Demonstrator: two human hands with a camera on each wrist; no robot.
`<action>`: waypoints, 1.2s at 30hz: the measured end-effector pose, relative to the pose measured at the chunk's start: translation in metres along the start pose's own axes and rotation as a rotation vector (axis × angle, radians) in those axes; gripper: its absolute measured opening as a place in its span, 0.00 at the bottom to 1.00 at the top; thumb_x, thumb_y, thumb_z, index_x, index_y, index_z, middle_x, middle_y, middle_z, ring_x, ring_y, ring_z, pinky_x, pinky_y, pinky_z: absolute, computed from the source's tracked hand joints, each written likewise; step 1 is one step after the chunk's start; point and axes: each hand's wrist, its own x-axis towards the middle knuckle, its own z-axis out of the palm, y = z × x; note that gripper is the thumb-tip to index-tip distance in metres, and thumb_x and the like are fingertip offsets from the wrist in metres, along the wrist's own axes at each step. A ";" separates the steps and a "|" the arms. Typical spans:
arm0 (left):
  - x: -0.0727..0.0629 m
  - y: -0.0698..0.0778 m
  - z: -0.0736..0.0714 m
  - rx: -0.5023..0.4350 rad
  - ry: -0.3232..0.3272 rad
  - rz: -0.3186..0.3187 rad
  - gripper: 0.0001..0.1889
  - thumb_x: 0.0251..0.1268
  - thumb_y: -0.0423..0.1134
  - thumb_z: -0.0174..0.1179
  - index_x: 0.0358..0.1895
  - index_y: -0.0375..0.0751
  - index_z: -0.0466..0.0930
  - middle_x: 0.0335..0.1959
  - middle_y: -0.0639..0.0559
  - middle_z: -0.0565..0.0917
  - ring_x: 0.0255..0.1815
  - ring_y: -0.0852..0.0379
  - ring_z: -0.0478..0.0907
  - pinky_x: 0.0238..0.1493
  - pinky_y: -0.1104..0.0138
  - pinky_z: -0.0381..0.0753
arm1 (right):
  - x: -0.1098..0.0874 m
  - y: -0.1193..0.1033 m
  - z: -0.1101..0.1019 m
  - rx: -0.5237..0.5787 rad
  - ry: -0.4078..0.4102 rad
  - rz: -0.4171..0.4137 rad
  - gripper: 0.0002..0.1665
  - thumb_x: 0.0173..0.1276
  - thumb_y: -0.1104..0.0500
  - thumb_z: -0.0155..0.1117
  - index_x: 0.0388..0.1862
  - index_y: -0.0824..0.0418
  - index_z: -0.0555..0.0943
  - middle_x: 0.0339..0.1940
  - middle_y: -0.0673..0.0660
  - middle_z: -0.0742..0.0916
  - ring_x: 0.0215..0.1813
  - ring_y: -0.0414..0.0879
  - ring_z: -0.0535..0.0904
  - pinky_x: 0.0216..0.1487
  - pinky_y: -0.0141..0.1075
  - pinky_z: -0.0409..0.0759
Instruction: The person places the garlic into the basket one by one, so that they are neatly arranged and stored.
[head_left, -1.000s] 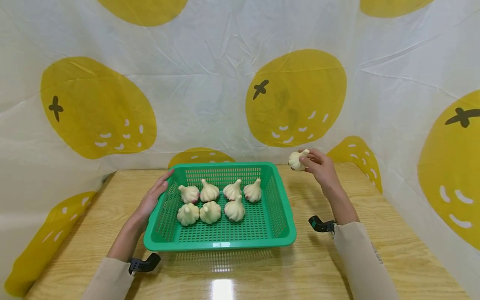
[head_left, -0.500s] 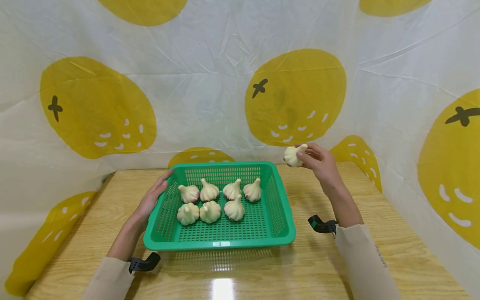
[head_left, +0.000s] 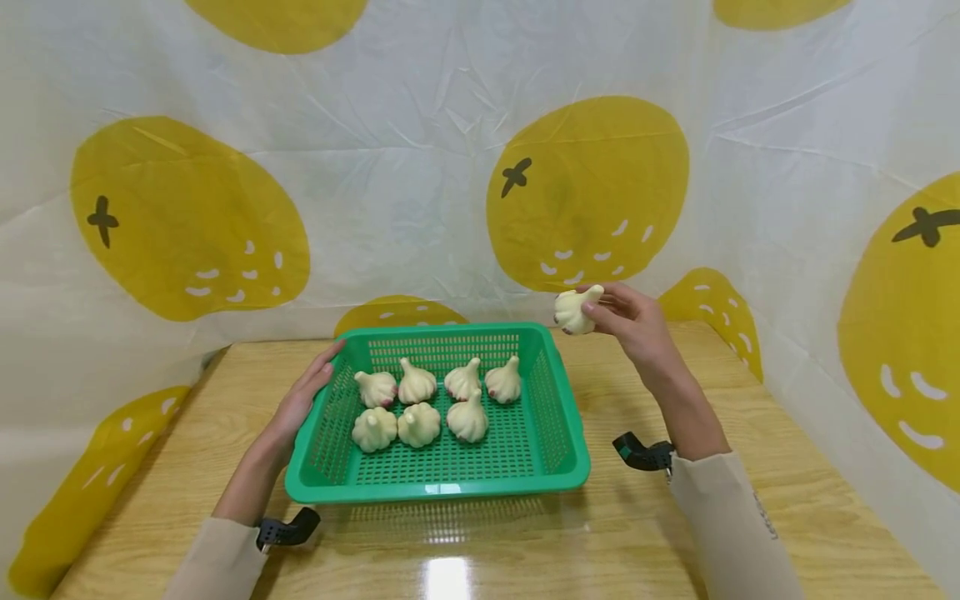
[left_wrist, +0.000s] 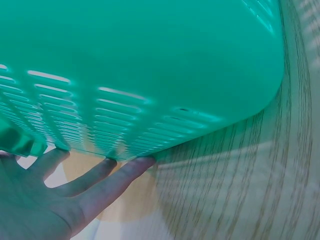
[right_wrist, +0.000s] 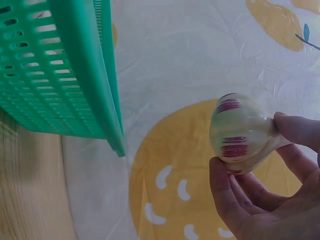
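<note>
A green plastic basket (head_left: 438,492) with slotted walls stands on the table, and several white garlic bulbs (head_left: 419,425) sit in it in two rows. Along the basket's left side lies my left hand (head_left: 300,404); in the left wrist view its straight, spread fingertips (left_wrist: 142,162) touch the slotted outer wall. My right hand (head_left: 633,329) pinches one more garlic bulb (head_left: 573,312) between thumb and fingers, raised just beyond the basket's far right corner. Purple streaks show on that held bulb (right_wrist: 240,132) in the right wrist view.
The light wooden table (head_left: 750,467) runs back to a white sheet (head_left: 390,208) printed with large yellow fruit, which hangs behind and at both sides. Each wrist wears a black camera mount (head_left: 642,452).
My right hand has moved left and slightly up, bringing the held garlic bulb closer to the basket. The left hand and the bulbs in the basket stay in place.
</note>
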 end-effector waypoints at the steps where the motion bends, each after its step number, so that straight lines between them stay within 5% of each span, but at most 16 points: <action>1: 0.000 0.000 0.000 -0.001 -0.002 -0.001 0.31 0.86 0.60 0.31 0.86 0.64 0.41 0.88 0.49 0.42 0.86 0.40 0.44 0.77 0.55 0.59 | 0.000 -0.001 0.002 0.002 -0.008 -0.007 0.23 0.79 0.56 0.62 0.66 0.69 0.78 0.50 0.46 0.87 0.53 0.40 0.83 0.50 0.30 0.84; 14: 0.001 0.000 0.001 -0.009 -0.005 0.008 0.32 0.86 0.60 0.30 0.86 0.62 0.40 0.88 0.48 0.42 0.86 0.40 0.43 0.80 0.41 0.47 | -0.004 -0.006 0.015 -0.018 -0.127 -0.041 0.20 0.79 0.59 0.61 0.63 0.69 0.80 0.52 0.47 0.90 0.51 0.43 0.87 0.54 0.33 0.84; 22: 0.000 0.001 0.001 0.021 0.005 -0.002 0.31 0.86 0.60 0.31 0.86 0.64 0.41 0.87 0.49 0.43 0.85 0.41 0.46 0.74 0.59 0.60 | -0.008 -0.013 0.018 -0.068 -0.173 -0.012 0.21 0.79 0.56 0.61 0.65 0.64 0.81 0.56 0.47 0.87 0.56 0.42 0.85 0.54 0.33 0.83; 30: 0.000 0.000 0.001 -0.006 0.005 0.006 0.31 0.86 0.60 0.30 0.86 0.63 0.41 0.88 0.48 0.42 0.85 0.40 0.43 0.80 0.39 0.47 | -0.010 -0.014 0.023 -0.089 -0.230 -0.030 0.18 0.78 0.59 0.63 0.63 0.63 0.82 0.58 0.54 0.87 0.57 0.43 0.86 0.56 0.34 0.83; 36: -0.001 -0.001 0.000 0.005 0.008 0.002 0.31 0.86 0.60 0.30 0.86 0.63 0.41 0.87 0.48 0.43 0.85 0.41 0.46 0.77 0.55 0.58 | -0.012 -0.013 0.031 -0.119 -0.250 -0.013 0.18 0.78 0.58 0.63 0.63 0.60 0.83 0.63 0.59 0.86 0.64 0.49 0.84 0.59 0.35 0.81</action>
